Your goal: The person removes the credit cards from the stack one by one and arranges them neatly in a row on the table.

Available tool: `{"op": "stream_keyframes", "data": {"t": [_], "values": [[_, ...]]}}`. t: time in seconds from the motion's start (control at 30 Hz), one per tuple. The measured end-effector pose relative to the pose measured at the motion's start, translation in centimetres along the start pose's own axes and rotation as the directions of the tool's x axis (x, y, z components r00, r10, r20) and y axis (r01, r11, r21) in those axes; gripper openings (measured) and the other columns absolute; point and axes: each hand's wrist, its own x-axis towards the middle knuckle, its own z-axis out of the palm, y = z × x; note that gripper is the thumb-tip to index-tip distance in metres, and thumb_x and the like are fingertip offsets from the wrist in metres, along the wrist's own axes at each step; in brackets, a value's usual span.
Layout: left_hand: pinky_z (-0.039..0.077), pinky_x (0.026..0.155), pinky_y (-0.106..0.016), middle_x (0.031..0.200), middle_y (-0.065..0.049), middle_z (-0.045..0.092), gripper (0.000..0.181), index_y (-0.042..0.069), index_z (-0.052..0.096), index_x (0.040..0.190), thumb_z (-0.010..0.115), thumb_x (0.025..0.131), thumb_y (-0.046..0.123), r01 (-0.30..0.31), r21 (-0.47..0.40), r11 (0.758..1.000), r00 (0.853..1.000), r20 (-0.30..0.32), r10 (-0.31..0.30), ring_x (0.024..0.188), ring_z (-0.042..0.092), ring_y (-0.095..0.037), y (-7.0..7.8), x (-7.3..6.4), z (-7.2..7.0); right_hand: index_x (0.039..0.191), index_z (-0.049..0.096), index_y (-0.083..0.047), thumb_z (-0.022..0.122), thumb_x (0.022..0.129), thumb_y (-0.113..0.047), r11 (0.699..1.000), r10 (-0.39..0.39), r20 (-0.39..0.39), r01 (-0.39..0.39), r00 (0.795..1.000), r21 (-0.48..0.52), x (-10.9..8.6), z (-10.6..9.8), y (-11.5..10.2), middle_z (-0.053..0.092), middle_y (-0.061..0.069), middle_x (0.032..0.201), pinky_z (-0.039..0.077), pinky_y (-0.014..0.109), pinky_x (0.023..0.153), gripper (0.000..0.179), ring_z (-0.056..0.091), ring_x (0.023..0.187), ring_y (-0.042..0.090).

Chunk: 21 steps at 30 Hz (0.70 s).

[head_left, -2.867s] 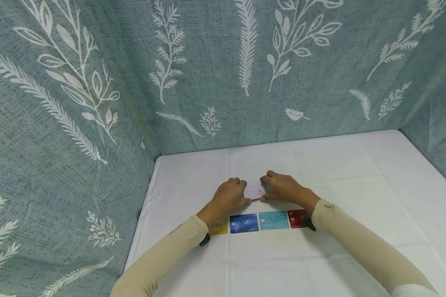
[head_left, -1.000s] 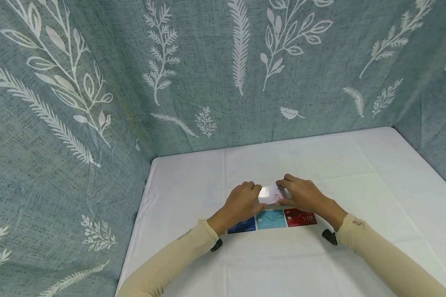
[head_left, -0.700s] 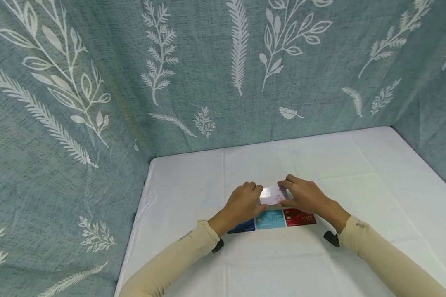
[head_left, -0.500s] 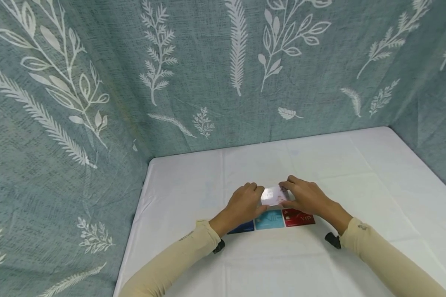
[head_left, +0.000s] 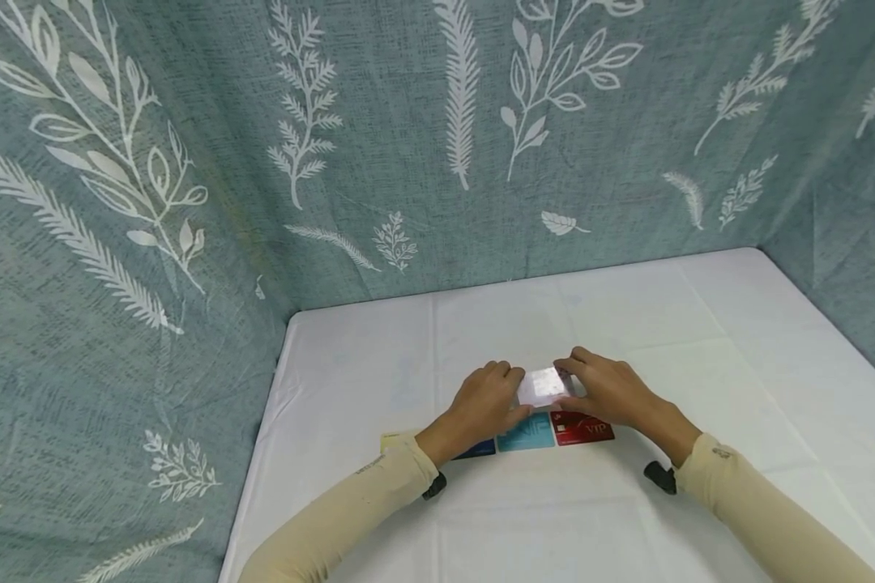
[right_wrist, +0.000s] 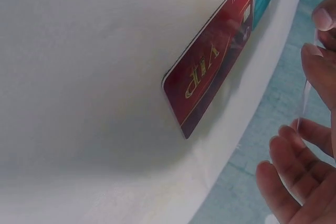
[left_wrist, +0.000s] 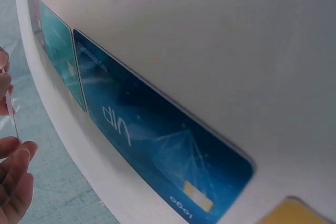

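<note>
A pale pinkish-white card [head_left: 543,387] spans the gap between my two hands, catching a bright glare. My left hand [head_left: 481,403] pinches its left end with thumb and fingertips. At the other end, my right hand [head_left: 612,392] grips the card's right edge the same way. Below them a row of cards lies on the table: a yellow card [head_left: 394,440] partly under the left forearm, a blue card [left_wrist: 152,124] mostly hidden in the head view, a teal card [head_left: 527,432] and a red VIP card [head_left: 582,427]. Both wrist views show the held card nearly edge-on, above the tabletop.
A white cloth covers the table [head_left: 700,340]. Behind and to the left hangs a blue-green curtain [head_left: 408,146] with white leaf prints. Small black objects [head_left: 659,478] sit under each wrist.
Both hands have carried the pale card to the right, from above the blue and teal cards to behind the teal and red ones. Its glare has shifted. More of the red card shows.
</note>
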Motion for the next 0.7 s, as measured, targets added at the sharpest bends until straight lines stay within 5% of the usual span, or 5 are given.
{"op": "stream_keyframes", "data": {"t": [0.7], "values": [[0.048,0.068,-0.023,0.099,-0.004,0.064,0.049,0.006,0.063,0.113,0.065,0.085,0.046,-0.041,-0.002,0.999,0.999,0.025,0.041,0.083,0.058,-0.013,2.0,1.0,0.1,0.115,0.065,-0.010,0.079,0.071,-0.048,1.000,0.022,-0.012,-0.022,1.000,0.007,-2.4,-0.9,1.3,0.057,-0.002,0.096,0.043,0.022,0.056,0.061,0.047,0.067,0.004]]}}
